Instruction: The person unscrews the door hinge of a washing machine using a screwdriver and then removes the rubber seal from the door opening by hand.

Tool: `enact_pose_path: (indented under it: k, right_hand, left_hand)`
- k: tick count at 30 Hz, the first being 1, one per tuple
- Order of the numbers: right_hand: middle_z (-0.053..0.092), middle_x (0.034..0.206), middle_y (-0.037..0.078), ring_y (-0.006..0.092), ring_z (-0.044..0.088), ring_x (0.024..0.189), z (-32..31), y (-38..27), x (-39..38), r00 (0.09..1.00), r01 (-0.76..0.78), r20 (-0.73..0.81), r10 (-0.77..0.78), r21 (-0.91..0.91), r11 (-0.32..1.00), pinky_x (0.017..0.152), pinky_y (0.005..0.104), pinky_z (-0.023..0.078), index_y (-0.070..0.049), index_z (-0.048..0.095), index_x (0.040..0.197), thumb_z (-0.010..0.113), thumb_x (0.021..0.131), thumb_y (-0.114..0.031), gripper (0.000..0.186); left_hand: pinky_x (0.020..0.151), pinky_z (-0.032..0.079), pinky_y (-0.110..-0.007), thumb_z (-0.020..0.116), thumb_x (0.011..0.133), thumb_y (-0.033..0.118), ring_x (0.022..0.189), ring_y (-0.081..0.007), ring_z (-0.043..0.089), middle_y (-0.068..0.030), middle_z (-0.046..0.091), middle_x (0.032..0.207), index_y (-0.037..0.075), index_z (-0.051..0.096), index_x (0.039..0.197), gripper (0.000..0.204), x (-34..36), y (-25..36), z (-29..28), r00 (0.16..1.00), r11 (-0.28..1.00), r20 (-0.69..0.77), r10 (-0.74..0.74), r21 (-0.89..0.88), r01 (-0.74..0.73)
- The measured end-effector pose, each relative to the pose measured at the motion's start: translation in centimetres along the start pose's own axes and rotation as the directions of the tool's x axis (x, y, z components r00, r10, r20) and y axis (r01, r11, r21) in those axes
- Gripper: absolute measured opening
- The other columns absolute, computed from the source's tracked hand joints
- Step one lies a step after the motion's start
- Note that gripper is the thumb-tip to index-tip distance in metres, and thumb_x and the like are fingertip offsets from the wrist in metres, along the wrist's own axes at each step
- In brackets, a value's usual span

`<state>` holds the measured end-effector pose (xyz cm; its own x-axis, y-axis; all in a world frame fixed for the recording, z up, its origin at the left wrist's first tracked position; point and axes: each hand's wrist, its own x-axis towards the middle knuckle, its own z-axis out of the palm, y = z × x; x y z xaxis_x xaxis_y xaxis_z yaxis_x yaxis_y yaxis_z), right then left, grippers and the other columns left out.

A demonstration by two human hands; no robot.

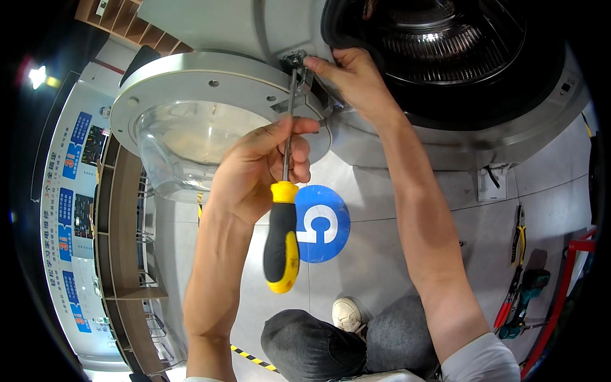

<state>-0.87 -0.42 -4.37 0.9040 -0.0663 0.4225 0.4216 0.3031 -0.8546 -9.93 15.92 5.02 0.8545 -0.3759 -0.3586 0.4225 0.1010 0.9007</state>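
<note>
A screwdriver (282,245) with a black and yellow handle hangs handle-down, its long shaft pinched in the fingers of my left hand (258,162). The shaft's upper end reaches the metal hinge (296,60) between the washing machine's front and its round door. The door (191,83), with a grey ring and a clear glass bowl, is swung out to the left. My right hand (356,79) is at the hinge, its thumb pressed close beside it and its fingers curled at the dark rubber door seal (331,32). Whether it grips a small part there is hidden.
The metal drum (445,57) lies open at the upper right. On the floor to the right are pliers (520,235), a red-handled tool (506,309), a cordless drill (531,293) and a red frame (560,286). A blue round floor sticker (324,223) lies below my hands. Shelving (121,223) stands left.
</note>
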Motion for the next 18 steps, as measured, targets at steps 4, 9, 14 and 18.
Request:
enact_pose_path:
  k: [4,9,14,18]
  right_hand:
    - [0.062,0.075,-0.003,0.0019,0.049,0.066,0.0,-0.1,0.0,1.000,-0.005,-0.013,0.004,-0.055,0.998,0.058,0.0198,0.040,0.000,0.068,0.090,0.068,0.084,-0.023,0.024]
    - [0.059,0.069,-0.001,0.0043,0.050,0.062,0.0,-0.1,-0.2,0.999,-0.025,-0.032,0.025,0.024,0.999,0.056,0.0222,0.041,0.000,0.067,0.083,0.071,0.081,-0.025,0.025]
    - [0.063,0.074,0.001,0.0061,0.056,0.068,1.5,-3.0,-1.2,0.999,0.004,-0.054,-0.007,-0.053,0.999,0.062,0.0208,0.044,0.002,0.066,0.088,0.077,0.075,-0.029,0.036]
    - [0.064,0.075,0.007,0.0108,0.059,0.068,1.6,-2.8,-1.1,0.994,-0.013,-0.110,-0.004,-0.156,0.988,0.062,0.0240,0.047,0.005,0.063,0.086,0.081,0.069,-0.029,0.042]
  left_hand:
    - [0.047,0.041,-0.019,0.061,0.089,0.025,0.051,-0.0108,0.055,-0.0058,0.062,0.068,0.000,0.061,0.090,0.025,-0.3,0.6,0.2,0.985,0.979,-0.168,-0.036,0.192,0.069]
    - [0.044,0.032,-0.020,0.072,0.079,0.021,0.046,-0.0066,0.045,0.0011,0.050,0.054,0.008,0.054,0.066,0.026,0.1,1.3,1.9,0.943,0.911,-0.310,0.121,0.413,0.019]
    - [0.039,0.031,-0.017,0.074,0.079,0.022,0.039,-0.0035,0.040,0.0038,0.046,0.051,0.009,0.054,0.067,0.026,0.9,0.2,1.3,0.926,0.853,-0.287,0.245,0.518,-0.065]
    - [0.043,0.034,-0.019,0.068,0.084,0.025,0.043,-0.0051,0.042,0.0030,0.045,0.051,0.005,0.057,0.074,0.025,1.2,0.2,1.4,0.940,0.844,-0.254,0.227,0.533,-0.059]
